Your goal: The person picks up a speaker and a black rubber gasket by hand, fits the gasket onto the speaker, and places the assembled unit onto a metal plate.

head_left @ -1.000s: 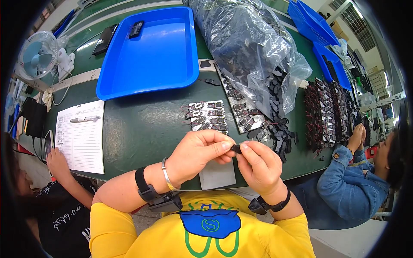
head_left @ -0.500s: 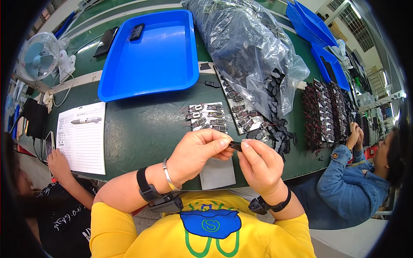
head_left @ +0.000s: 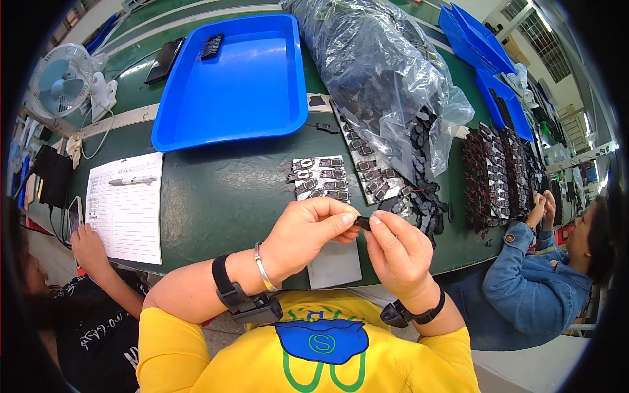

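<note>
A small black part (head_left: 363, 223), dark and roughly block-shaped, is pinched between my two hands above the table's near edge. My left hand (head_left: 311, 232) grips its left end between thumb and fingers. The thumb and forefinger of my right hand (head_left: 401, 249) hold the other end. Its exact kind is too small to make out. Just beyond my fingers lies a white sheet (head_left: 300, 194) bearing several small speaker-like modules (head_left: 337, 174) with thin wires. Below the hands, a flat grey plate (head_left: 334, 267) rests on the green table, partly covered by my left hand.
A large blue tray (head_left: 229, 131) stands far left, with a small black piece (head_left: 211, 47) inside. A clear plastic bag (head_left: 386, 78) spills black pieces (head_left: 429, 203). Left lies a notebook (head_left: 124, 216) with a pen (head_left: 133, 181). A co-worker's hands (head_left: 542, 208) work right; another's hand (head_left: 90, 247) is left.
Both hands stay closed on the black part, with only a slight shift of the fingers. The whole view has moved a little. The right co-worker's hands have parted slightly.
</note>
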A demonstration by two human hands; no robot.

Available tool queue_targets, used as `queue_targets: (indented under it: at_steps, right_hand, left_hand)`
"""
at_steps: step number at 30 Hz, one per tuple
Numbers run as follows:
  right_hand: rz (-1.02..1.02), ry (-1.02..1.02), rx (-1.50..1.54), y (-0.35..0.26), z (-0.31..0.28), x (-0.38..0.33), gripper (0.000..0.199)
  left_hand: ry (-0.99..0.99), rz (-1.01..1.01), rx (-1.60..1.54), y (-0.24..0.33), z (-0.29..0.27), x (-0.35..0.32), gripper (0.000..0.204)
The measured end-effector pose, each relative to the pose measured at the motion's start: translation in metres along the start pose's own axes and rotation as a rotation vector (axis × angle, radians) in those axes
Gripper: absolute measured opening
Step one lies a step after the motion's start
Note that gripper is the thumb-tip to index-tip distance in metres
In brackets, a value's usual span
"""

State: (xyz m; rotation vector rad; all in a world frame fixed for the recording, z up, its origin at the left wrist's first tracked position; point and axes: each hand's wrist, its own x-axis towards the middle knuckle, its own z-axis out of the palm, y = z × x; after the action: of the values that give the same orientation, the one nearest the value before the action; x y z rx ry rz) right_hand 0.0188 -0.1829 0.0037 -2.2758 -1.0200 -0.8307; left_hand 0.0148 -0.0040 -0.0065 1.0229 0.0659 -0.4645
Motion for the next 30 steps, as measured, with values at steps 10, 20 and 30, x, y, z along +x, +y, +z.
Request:
queue_targets:
  at_steps: [10, 20, 30]
  right_hand:
    - [-0.015, -0.001, -0.013, -0.001, -0.001, 0.000, 0.026]
    - [-0.048, 0.019, 0.019, 0.001, -0.004, -0.003, 0.030]
    - [-0.099, 0.079, 0.066, 0.004, 0.004, -0.010, 0.029]
  left_hand:
    - [-0.011, 0.035, 0.047, -0.002, 0.001, -0.002, 0.017]
    - [-0.018, 0.266, 0.233, -0.011, 0.005, -0.008, 0.014]
    - [-0.002, 0.469, 0.570, -0.013, 0.001, -0.009, 0.017]
